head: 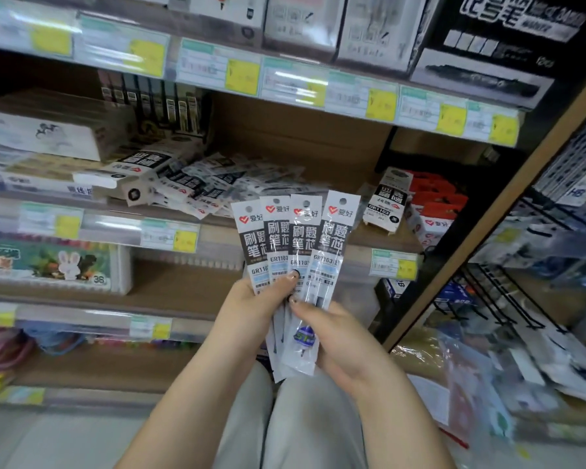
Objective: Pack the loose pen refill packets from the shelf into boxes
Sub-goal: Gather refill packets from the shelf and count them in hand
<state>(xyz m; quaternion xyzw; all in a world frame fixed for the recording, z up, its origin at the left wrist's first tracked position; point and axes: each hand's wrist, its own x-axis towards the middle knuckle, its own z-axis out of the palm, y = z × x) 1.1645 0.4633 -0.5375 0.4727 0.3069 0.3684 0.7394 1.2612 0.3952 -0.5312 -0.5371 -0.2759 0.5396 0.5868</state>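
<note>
Several pen refill packets (298, 238), white with black labels, are fanned out upright in front of the shelf. My left hand (251, 309) grips their lower left part with the thumb across the front. My right hand (339, 336) holds the lower right edge of the fan. More loose refill packets (217, 184) lie in a heap on the middle shelf behind. An open refill box (132, 177) lies on its side left of the heap. Another refill box (388, 198) stands on the shelf to the right.
Red packets (437, 201) are stacked right of the standing box. A wooden shelf post (487, 211) runs diagonally on the right, with a wire rack (494, 299) beyond it. Price labels (244, 74) line the shelf edges. A crayon box (55, 265) sits lower left.
</note>
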